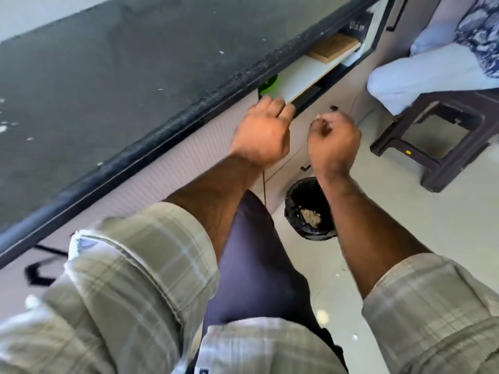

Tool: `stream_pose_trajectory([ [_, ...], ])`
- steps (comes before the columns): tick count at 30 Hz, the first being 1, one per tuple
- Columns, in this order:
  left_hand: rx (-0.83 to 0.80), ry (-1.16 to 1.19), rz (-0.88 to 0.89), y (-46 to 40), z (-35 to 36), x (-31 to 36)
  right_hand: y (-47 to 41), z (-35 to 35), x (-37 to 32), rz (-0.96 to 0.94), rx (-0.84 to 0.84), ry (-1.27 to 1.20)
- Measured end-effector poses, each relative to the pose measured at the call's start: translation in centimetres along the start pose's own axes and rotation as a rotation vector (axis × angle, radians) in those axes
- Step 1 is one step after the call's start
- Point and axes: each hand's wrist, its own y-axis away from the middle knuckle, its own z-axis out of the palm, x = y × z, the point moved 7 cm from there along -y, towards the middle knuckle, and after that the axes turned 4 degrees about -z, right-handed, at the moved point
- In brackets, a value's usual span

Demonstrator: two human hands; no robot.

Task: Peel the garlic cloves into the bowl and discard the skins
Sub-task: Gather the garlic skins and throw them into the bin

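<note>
— Skins (310,216), do you see them?
— Yes, I see a pale heap of them inside the bin (293,201), which has a black liner and stands on the white floor (405,211), just beside the cabinet (172,168). I see no cloves and no bowl.
— And the hands?
— I see both above the bin, in front of the cabinet. The left hand (260,134) is curled, with its fingers on the edge of a white drawer (305,74) that stands out under the dark counter (108,82). The right hand (333,139) is curled too, with the fingertips together. If it holds something small, I cannot tell; the picture is blurred there.
— What else is near?
— A green thing (268,85) under the counter edge, a wooden board (333,47) in the drawer, and a dark stool (442,136) at the right with a white bundle (421,79) on it. On the counter lie some white scraps (3,128).
</note>
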Motion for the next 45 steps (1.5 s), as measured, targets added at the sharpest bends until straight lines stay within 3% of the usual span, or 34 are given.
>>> stream_pose_trajectory([
  [4,0.235,-0.093,0.037,0.9,-8.7,-1.5,-1.8,-1.7,-9.1,-0.213,0.137,-0.108],
  [8,0.319,-0.210,-0.098,2.1,-16.8,-6.5,-2.8,-0.2,-17.0,-0.332,0.077,-0.180],
  [12,0.218,-0.346,-0.369,6.2,-21.1,-15.4,-1.5,5.8,-24.1,-0.466,-0.311,-0.091],
  [15,0.188,-0.370,-0.550,12.2,-23.9,-22.4,2.0,11.7,-28.5,-0.535,-0.797,0.180],
  [17,0.190,-0.377,-0.696,16.7,-25.6,-26.7,3.6,13.6,-30.0,-0.497,-0.972,0.372],
  [20,0.206,-0.418,-0.883,23.4,-28.5,-32.4,7.4,16.1,-34.3,-0.533,-1.106,0.446],
  [25,0.262,-0.401,-1.107,30.9,-32.1,-38.3,16.1,19.7,-43.7,-0.747,-1.214,0.333],
  [29,0.322,-0.263,-1.179,32.7,-32.5,-40.8,21.5,20.8,-49.0,-0.881,-1.404,0.088],
  [31,0.382,-0.178,-1.194,32.9,-32.7,-41.7,21.2,21.2,-50.8,-0.745,-1.513,-0.258],
  [32,0.413,-0.126,-1.191,32.8,-32.7,-41.8,19.5,21.9,-51.0,-0.690,-1.450,-0.377],
  [33,0.444,-0.065,-1.188,32.9,-32.8,-42.1,17.4,23.2,-51.0,-0.680,-1.328,-0.360],
  [35,0.494,0.060,-1.206,32.8,-32.6,-42.8,13.3,26.7,-49.3,-0.737,-1.132,-0.069],
  [38,0.563,0.230,-1.253,32.6,-31.9,-44.2,12.5,30.4,-46.9,-0.749,-1.184,0.331],
  [43,0.617,0.435,-1.284,32.2,-31.0,-46.9,19.1,28.4,-51.5,-1.003,-1.404,0.033],
  [45,0.653,0.505,-1.284,32.2,-30.9,-47.5,20.1,27.5,-52.1,-0.933,-1.627,-0.197],
])
